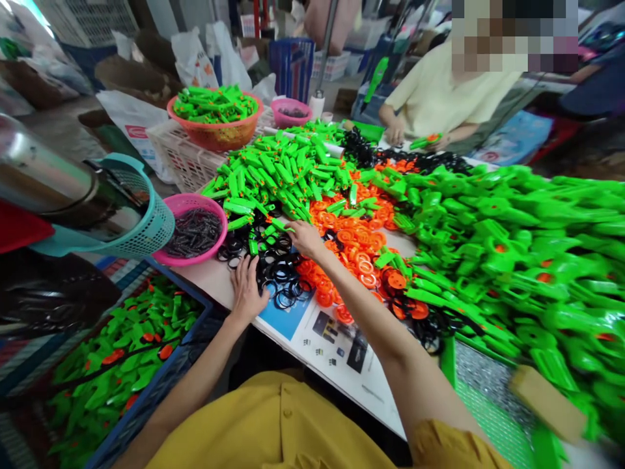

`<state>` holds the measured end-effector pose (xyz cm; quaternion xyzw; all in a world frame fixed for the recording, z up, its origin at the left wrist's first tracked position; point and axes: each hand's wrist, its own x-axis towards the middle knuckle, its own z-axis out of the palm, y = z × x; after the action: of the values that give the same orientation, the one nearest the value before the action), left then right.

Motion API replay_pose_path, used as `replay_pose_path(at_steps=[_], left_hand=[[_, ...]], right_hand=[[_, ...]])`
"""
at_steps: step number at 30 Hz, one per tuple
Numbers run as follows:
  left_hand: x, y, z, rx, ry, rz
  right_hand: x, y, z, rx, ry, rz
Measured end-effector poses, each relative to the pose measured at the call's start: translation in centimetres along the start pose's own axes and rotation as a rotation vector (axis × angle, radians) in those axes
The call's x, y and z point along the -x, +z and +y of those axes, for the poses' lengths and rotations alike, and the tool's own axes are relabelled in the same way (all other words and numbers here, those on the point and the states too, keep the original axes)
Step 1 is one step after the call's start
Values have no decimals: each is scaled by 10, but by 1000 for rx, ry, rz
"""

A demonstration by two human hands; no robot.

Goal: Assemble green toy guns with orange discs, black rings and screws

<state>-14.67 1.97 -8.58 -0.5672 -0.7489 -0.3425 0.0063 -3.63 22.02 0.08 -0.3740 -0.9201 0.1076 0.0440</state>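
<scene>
My left hand rests at the table's front left edge, fingers spread against a heap of black rings. Farther forward and to the right, my right hand has its fingers together at the end of a small green piece with an orange tip. Behind both hands rises a pile of green pieces. Orange rings and discs lie to the right of my right hand, beside the black rings. A printed sheet covers the tabletop near my body.
A pink basin of dark screws or springs stands at left, beside a teal basket. Large green toy-like shells heap up at right, near a green tray. Across the table, a person in a pale shirt handles a green piece.
</scene>
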Motion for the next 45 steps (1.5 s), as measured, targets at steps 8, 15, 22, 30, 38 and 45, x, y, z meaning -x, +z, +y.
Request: replay_pose_path(at_steps=[8,15,22,30,38,45], left_hand=[[14,-1,0,59,-59,-22],[13,3,1,34,-50,-36],[18,0,0,75,-17,-40],[19,3,-1,116,2,-14],[19,5,-3,119,13,-3],[21,7,-7,150,20,-8]], right_hand=[[18,0,28,102,278,-148],[18,2,18,-6,150,-185],[-8,-14,45,12,188,-27],[-45,-26,106,193,271,6],[-54,-30,121,255,298,-143],[-5,-38,116,280,299,-274]])
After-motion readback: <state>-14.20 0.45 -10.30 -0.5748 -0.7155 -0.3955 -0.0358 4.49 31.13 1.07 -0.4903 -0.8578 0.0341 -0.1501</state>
